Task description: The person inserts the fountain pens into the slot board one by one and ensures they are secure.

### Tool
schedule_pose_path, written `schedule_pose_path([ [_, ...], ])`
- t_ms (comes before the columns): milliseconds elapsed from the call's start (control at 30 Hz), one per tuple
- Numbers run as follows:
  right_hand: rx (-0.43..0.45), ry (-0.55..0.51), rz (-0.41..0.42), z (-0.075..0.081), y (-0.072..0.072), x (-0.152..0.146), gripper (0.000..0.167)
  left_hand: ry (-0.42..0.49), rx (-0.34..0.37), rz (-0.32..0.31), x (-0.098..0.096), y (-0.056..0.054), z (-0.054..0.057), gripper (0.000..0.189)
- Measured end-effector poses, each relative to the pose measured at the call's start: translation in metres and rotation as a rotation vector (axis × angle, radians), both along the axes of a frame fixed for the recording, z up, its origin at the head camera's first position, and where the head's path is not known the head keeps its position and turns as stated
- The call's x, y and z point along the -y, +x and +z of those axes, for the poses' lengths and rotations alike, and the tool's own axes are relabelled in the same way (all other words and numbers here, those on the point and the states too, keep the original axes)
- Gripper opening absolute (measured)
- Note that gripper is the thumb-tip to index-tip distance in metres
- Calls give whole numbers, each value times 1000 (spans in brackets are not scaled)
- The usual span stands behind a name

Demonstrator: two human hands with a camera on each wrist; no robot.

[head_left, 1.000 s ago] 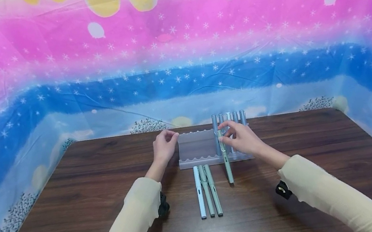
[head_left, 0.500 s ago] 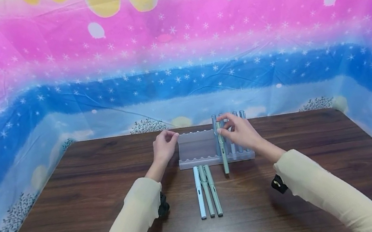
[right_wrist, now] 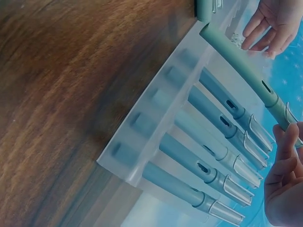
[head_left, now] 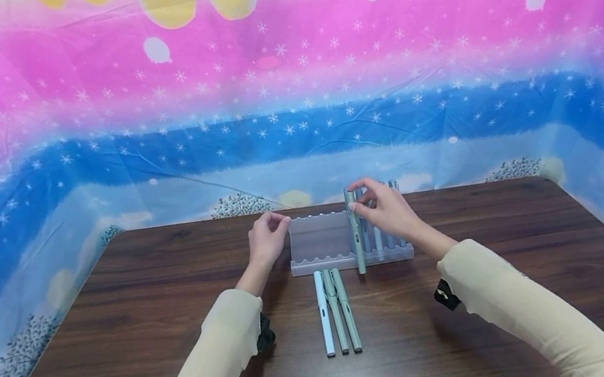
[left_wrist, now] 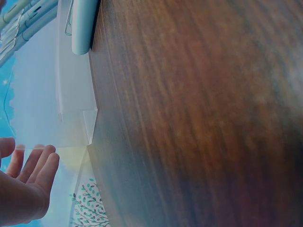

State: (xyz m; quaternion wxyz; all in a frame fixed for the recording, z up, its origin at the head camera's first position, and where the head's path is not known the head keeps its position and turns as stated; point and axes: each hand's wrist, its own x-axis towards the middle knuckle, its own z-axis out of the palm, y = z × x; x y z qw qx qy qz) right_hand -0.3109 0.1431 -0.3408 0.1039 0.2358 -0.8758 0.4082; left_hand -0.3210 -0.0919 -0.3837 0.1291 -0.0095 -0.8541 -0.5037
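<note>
My right hand [head_left: 394, 213] pinches a green pen [head_left: 358, 247] near its capped, clipped upper end. That pen stands nearly upright in front of the clear pen rack [head_left: 319, 236], its lower end overlapping the front ledge in the head view. Several blue pens [right_wrist: 215, 127] lean side by side in the notches on the rack's right part; the held pen is just left of them. At the rack's upper left corner, my left hand [head_left: 267, 242] grips the edge between thumb and fingers. The left wrist view shows those fingers [left_wrist: 46, 172] at the rack's end.
On the dark wooden table [head_left: 182, 263], a light blue pen [head_left: 324, 316] and two green pens [head_left: 343, 316] lie together in front of the rack. A printed pink and blue cloth [head_left: 292, 129] hangs behind and along the sides.
My right hand has carried the green pen up and slightly left, from in front of the rack to the blue pens' left end. The left hand stays at the corner.
</note>
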Motion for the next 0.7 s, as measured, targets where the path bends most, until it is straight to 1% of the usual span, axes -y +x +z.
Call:
schedule_pose_path([
  [100,-17,-1,-1,1,-1,2,30,-1,4,-3,0,0,0,20],
  [333,-21,-23,-17,3,-7,4,28,3,8,-9,1,1,0,21],
  [567,-68,-55,-13,4,-10,7,28,9,6,-10,0,2,2,21],
  [700,-99,-64,-25,7,-10,10,28,7,3,-7,0,1,1,20],
])
